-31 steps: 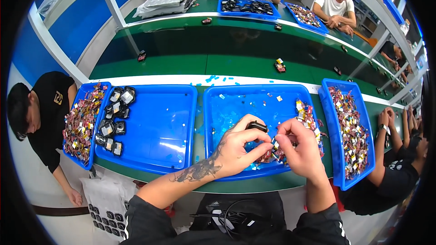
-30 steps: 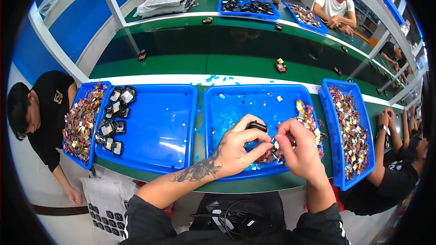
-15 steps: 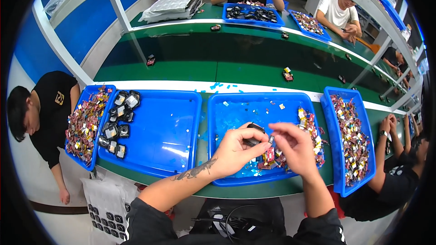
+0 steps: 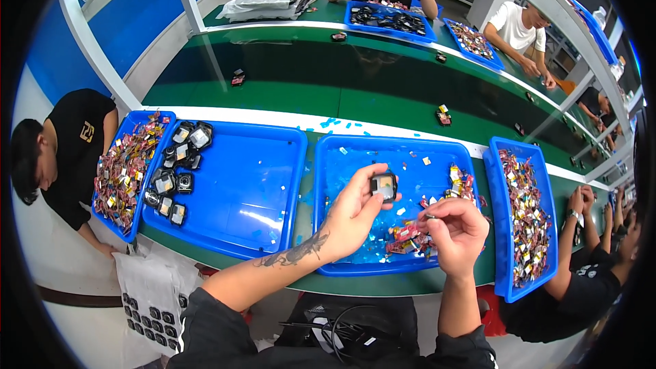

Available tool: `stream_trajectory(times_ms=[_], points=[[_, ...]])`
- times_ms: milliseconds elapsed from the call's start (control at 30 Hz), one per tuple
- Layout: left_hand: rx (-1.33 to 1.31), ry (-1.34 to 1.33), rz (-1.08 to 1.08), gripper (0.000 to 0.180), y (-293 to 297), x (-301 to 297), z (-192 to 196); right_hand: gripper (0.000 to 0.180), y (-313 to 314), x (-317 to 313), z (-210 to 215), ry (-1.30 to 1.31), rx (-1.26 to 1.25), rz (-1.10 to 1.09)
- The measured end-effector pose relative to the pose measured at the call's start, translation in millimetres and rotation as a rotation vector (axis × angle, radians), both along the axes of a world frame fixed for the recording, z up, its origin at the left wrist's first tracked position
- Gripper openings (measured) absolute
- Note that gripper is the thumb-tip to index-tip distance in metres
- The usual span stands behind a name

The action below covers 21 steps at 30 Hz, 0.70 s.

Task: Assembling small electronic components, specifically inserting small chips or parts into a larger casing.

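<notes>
My left hand point(image 4: 347, 224) grips a small square black housing point(image 4: 384, 188) by its edges, above the middle blue tray point(image 4: 403, 143). The housing's face, with a silver and tan part inside a black frame, is turned up into view. Lower and to the right, my right hand point(image 4: 459, 234) is closed in a pinch. A small dark bit shows at its fingertips, too small to name. Just beneath the pinch lie small red circuit boards with yellow and white parts point(image 4: 408, 234), heaped along the tray's right side. Blue film scraps point(image 4: 355, 171) are scattered on the tray bottom.
Several black housings point(image 4: 179, 155) fill the left side of another blue tray point(image 4: 239, 171). Board-filled trays stand at far left point(image 4: 130, 171) and right point(image 4: 525, 219). Beyond runs a green conveyor point(image 4: 287, 85) carrying scattered pieces. Co-workers sit opposite and at both sides.
My hands have drawn apart. The left has turned the housing so its face shows and lifted it a little; the right has moved down and to the right, still pinching.
</notes>
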<state>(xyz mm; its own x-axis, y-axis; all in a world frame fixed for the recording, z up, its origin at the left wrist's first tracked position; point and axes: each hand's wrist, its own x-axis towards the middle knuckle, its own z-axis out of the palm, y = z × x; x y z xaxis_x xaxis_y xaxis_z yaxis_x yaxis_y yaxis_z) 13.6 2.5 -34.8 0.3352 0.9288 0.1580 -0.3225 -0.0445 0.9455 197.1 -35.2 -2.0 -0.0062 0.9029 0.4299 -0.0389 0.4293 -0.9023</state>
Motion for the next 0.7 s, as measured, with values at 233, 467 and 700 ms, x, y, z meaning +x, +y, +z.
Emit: stream_trajectory(times_ms=[233,467,700], points=[[-0.052,-0.04,0.052,0.029,-2,1,9,0.013,3,-12,2,0.011,-0.162,0.06],[0.108,0.257,0.106,0.025,-9,3,12,0.012,4,-39,-3,-0.211,-0.088,-0.147],[0.118,0.206,0.12,0.028,-9,1,16,0.016,7,-51,1,-0.578,0.24,-0.344]])
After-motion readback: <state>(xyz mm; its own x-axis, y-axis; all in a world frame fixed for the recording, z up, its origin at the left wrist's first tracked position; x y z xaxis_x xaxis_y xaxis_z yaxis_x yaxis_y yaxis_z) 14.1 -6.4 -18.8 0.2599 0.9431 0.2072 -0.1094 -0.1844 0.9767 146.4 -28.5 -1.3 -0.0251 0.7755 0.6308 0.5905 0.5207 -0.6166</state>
